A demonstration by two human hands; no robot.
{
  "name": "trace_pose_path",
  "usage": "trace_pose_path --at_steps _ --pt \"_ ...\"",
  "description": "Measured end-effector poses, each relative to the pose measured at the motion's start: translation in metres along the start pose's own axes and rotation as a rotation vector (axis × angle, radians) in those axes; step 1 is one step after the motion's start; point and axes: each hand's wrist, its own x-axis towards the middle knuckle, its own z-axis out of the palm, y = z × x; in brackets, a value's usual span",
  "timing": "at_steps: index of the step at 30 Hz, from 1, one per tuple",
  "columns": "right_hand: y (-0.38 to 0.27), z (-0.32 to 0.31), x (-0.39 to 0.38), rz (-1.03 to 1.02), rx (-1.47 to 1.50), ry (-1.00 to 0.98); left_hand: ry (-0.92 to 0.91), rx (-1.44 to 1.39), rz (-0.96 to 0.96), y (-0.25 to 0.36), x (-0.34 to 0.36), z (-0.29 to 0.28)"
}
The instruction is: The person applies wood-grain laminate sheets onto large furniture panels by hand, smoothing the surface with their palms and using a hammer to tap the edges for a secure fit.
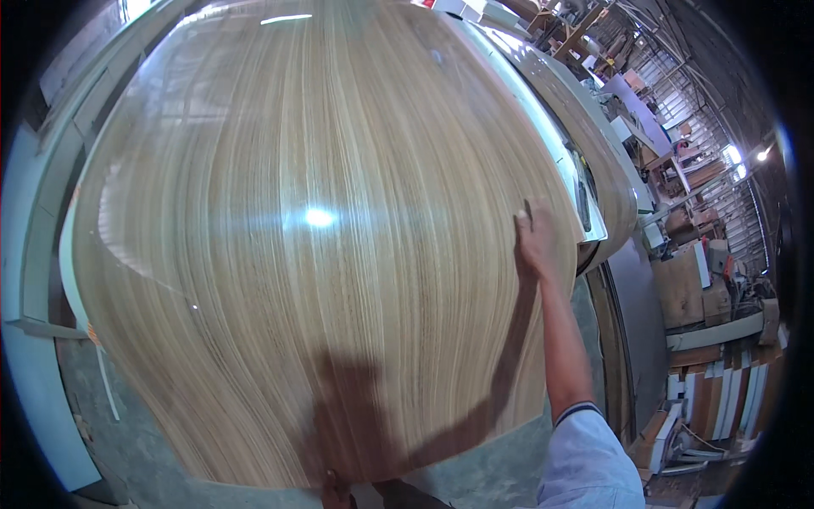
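Note:
A large glossy wood-grain sheet (254, 280) with brown and cream stripes spreads across most of the view. At its near edge, low in the picture, my left hand (336, 490) is partly visible, its fingers closed over the border. My right arm reaches far forward, and my right hand (538, 242) is over the sheet close to its right side. Blur smears those fingers; a small dark shape by the fingertips could be a shadow or a thin object. Shadows of my head and arm fall on the glossy face.
To the right, a white-edged gap holding small tools (583, 191) runs beside another glossy panel (623, 182). Stacked boards (725, 399) and wood offcuts stand farther right. Pale panels (38, 373) line the left, and grey floor (140, 433) shows below.

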Motion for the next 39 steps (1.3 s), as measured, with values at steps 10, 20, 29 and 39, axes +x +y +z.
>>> trace_pose_path --at_steps 10,20,29,39 --pt "-0.034 0.013 0.062 0.328 -0.123 -0.448 0.088 0.028 -0.144 0.036 -0.094 0.042" --pt "-0.014 0.024 0.108 0.290 -0.072 -0.512 0.131 0.111 -0.139 0.063 -0.125 0.081" --pt "-0.017 0.023 0.118 0.304 -0.089 -0.518 0.167 0.190 -0.108 0.087 -0.118 0.107" --pt "-0.012 0.033 0.150 0.275 -0.057 -0.499 0.197 0.246 -0.109 0.095 -0.118 0.101"
